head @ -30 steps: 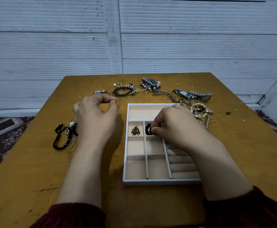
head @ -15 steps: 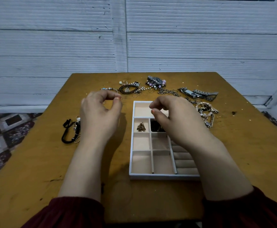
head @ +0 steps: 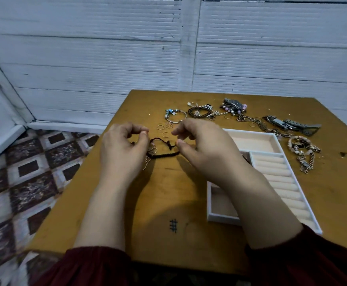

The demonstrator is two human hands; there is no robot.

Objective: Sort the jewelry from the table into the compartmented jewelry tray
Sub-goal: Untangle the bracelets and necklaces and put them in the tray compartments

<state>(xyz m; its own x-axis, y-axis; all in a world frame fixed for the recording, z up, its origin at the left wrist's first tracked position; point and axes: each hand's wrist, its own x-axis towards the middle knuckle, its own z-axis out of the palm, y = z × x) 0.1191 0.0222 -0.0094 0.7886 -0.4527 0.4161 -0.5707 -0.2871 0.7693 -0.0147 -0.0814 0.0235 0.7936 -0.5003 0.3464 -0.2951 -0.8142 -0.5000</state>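
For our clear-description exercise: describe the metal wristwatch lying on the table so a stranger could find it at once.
Start at the white compartmented jewelry tray on the brown wooden table. Look beyond its far right corner: the silver-grey metal wristwatch lies flat there. Unlike the beaded bracelets and chains nearby, it has a broad, solid link band.

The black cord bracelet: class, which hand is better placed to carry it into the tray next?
Probably the right hand: it already pinches the black cord bracelet's end and hangs beside the tray. The left hand sits farther away.

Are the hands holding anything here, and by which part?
Both hold the dark braided cord bracelet: the left hand pinches one end, the right hand the other end near its knot. Thin metal loops hang from it.
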